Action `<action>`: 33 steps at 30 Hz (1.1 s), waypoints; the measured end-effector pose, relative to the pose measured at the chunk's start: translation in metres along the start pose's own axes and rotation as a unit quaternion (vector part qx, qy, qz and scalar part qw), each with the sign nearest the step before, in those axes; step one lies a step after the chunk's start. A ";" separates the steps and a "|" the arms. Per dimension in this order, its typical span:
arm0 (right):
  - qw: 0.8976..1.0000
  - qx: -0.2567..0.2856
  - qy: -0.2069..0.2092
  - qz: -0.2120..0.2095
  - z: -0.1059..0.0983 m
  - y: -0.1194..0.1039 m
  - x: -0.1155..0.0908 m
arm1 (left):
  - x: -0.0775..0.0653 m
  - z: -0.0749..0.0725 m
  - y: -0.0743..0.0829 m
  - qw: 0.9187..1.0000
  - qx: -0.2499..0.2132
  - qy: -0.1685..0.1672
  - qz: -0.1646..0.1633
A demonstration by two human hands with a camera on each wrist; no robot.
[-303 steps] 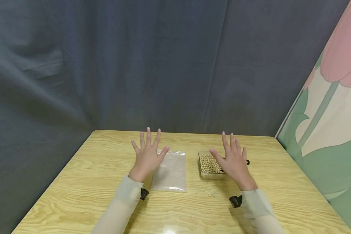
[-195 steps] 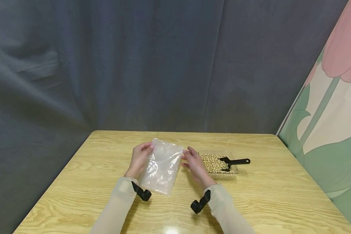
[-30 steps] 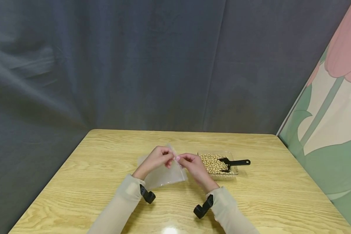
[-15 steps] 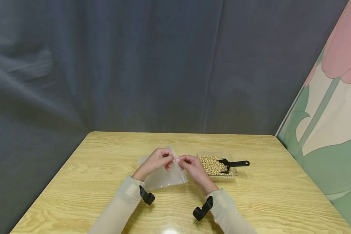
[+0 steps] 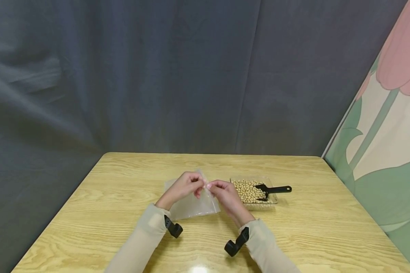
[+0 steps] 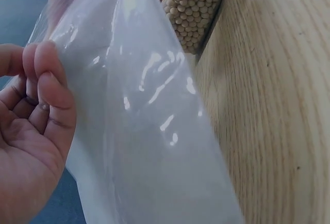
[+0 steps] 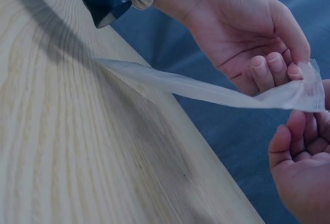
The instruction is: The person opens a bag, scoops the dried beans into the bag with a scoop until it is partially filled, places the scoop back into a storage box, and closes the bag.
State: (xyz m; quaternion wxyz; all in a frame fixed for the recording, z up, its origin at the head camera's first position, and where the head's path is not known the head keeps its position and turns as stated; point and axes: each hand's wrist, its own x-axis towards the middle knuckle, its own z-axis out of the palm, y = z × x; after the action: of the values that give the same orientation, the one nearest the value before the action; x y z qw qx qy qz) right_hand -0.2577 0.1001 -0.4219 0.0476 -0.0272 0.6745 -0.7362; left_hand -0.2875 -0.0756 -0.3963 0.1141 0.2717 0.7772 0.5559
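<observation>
A clear plastic zip bag (image 5: pixel 193 207) slants above the table, its mouth edge toward the right. My left hand (image 5: pixel 183 187) pinches that edge between thumb and fingers. Right beside it, my right hand (image 5: pixel 228 196) pinches the same edge, fingertips close to the left's. From the left wrist, the bag's wrinkled, shiny face (image 6: pixel 160 126) hangs beside curled left fingers (image 6: pixel 49 74). The right wrist view shows the bag (image 7: pixel 191 87) nearly edge-on, thin and flat, with the left hand (image 7: pixel 242 33) above and the right hand (image 7: pixel 304 167) below at its mouth.
Just right of my right hand stands a clear plastic box (image 5: pixel 259 207) of pale round beans (image 5: pixel 245 191). A black scoop (image 5: pixel 278 189) lies in it, handle over the right rim. A dark curtain (image 5: pixel 177 76) hangs behind the wooden table (image 5: pixel 99 212).
Ten seconds ago the bag lay flat under spread hands; later both hands lifted it by its sides. It has since turned, both hands meeting at its mouth. The last second shows only slight finger movement.
</observation>
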 end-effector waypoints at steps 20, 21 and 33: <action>1.000 0.022 -0.004 0.009 0.004 0.000 0.000 | -0.001 -0.004 -0.002 1.000 -0.010 0.003 -0.012; 1.000 0.011 0.004 0.006 0.004 0.001 0.001 | -0.002 -0.005 -0.002 1.000 -0.002 0.005 -0.015; 0.996 -0.071 0.041 -0.032 0.005 0.002 0.000 | -0.003 -0.011 0.002 0.999 0.028 -0.006 -0.021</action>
State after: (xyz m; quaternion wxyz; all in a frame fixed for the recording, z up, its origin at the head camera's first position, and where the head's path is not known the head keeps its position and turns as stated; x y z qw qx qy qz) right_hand -0.2575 0.0952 -0.4234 -0.0059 -0.0220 0.7254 -0.6879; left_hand -0.2898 -0.0856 -0.3913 0.1222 0.2617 0.7972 0.5302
